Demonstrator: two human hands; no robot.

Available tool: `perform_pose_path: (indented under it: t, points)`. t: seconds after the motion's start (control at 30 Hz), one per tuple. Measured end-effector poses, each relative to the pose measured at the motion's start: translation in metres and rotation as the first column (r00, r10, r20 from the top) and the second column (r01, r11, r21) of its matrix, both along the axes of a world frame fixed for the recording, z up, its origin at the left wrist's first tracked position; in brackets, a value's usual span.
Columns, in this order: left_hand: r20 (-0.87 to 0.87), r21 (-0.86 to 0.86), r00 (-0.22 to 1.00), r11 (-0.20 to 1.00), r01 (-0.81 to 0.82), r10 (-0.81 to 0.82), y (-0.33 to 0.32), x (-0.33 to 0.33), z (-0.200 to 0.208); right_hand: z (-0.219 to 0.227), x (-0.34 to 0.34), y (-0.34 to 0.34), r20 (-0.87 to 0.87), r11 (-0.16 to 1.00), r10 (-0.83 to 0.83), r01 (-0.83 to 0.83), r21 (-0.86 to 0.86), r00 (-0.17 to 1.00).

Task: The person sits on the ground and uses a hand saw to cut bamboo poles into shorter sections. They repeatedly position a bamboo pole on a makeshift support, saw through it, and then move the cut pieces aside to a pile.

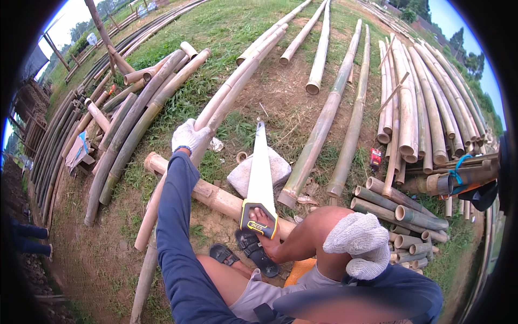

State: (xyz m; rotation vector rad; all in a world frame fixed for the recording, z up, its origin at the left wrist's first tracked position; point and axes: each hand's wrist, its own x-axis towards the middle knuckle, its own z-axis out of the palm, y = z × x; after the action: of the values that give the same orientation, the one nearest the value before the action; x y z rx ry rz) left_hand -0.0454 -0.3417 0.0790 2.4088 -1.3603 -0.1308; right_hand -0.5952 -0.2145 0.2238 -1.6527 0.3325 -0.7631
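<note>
My left hand (189,135), in a white knit glove, is wrapped round a long pale bamboo pole (226,102). This pole slants from the far middle down to the near left and crosses over a thick bamboo log (216,195). My right hand (360,243), also gloved, is curled at my right knee, with nothing visible in it. Between my hands is a handsaw (260,167) with a black and yellow handle. Its handle overlaps the log beside my sandalled foot (256,251), and its blade points away across a pale stone block (275,171). Neither hand touches the saw.
Long bamboo poles (324,137) lie ahead on grass and soil. More bamboo is stacked at the left (143,116) and right (431,102). Short cut pieces (407,216) are piled near my right knee. A small red box (375,157) lies beyond them. Someone's dark-clothed legs (29,237) show far left.
</note>
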Motion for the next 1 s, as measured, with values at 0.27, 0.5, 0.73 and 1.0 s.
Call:
perform_pose_path:
  t: [0.27, 0.5, 0.73, 1.0]
  points:
    - [-0.021, 0.026, 1.0, 0.999, -0.022, 0.023, -0.022, 0.013, -0.026, -0.061, 0.01, -0.033, 0.583, 0.963, 0.257, -0.255, -0.086, 0.771]
    - [0.009, 0.042, 1.0, 0.999, -0.025, 0.025, -0.025, 0.017, -0.027, -0.059, 0.015, -0.028, 0.662, 0.975, 0.22, -0.182, -0.128, 0.717]
    - [0.127, 0.06, 0.988, 0.994, -0.096, 0.088, -0.017, 0.011, -0.068, -0.053, 0.009, -0.048, 0.634, 0.982, 0.178, -0.099, -0.158, 0.753]
    - [0.086, 0.119, 0.983, 0.978, -0.169, 0.159, -0.006, 0.024, -0.108, -0.086, 0.029, -0.076, 0.295, 0.973, 0.127, -0.061, -0.223, 0.947]
